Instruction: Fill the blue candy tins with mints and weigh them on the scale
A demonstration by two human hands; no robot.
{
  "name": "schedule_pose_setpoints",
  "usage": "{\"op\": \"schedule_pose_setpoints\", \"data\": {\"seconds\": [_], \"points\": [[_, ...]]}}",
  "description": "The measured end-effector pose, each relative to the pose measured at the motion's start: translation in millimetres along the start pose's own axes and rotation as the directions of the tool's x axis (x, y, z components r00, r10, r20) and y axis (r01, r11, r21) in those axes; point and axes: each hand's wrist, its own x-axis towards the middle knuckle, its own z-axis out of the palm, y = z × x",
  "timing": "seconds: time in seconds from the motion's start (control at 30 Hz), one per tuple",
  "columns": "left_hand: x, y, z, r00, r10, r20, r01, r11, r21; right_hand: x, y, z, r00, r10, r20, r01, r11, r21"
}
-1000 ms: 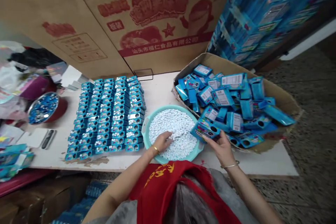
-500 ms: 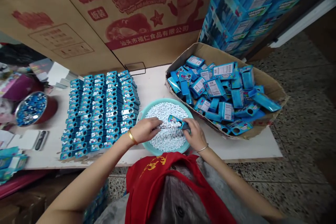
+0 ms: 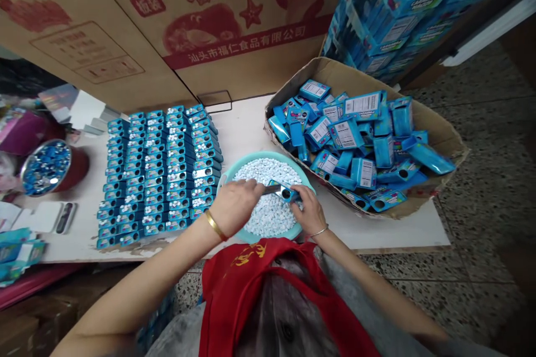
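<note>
Over the teal basin (image 3: 231, 170) of small white candies (image 3: 268, 224), my left hand (image 3: 238, 203) grips a narrow metal scoop (image 3: 272, 189). The scoop's far end meets a small blue candy box (image 3: 288, 194), near the round hole in its face. My right hand (image 3: 309, 212) pinches this box from the right, fingers on top and thumb below. It is tilted above the candies. My left fingers hide the scoop's near end.
Rows of blue boxes (image 3: 157, 173) stand left on the white table (image 3: 397, 234), several with white candies at their holes. A cut-open carton (image 3: 450, 145) of blue boxes lies right. Behind are a large cardboard box (image 3: 251, 78) and stacked wrapped packs (image 3: 377, 28). A red bucket (image 3: 79, 166) stands far left.
The candies heaped along the scoop are gone, and its bare metal shows. My left hand has turned over, back upward, and moved slightly toward the box. My right hand still holds the box.
</note>
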Motion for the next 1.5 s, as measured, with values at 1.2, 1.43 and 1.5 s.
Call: {"op": "schedule_pose_setpoints", "data": {"seconds": [1.2,1.43,1.5], "points": [[4.6,-12.3,21.9,0.992,0.125,0.005,-0.12,0.963,-0.241,6.0,-3.1,-7.9,0.998,-0.055,-0.006,0.054,0.995,-0.083],[6.5,29.7,-18.2,0.983,0.022,0.181,-0.024,1.0,0.009,1.9,-2.7,0.7,0.996,-0.078,0.034,0.08,0.994,-0.071],[3.1,32.7,-21.4,0.984,0.046,0.173,-0.051,0.998,0.026,0.8,-1.3,2.0,0.997,-0.066,0.033,0.067,0.996,-0.056]]}}
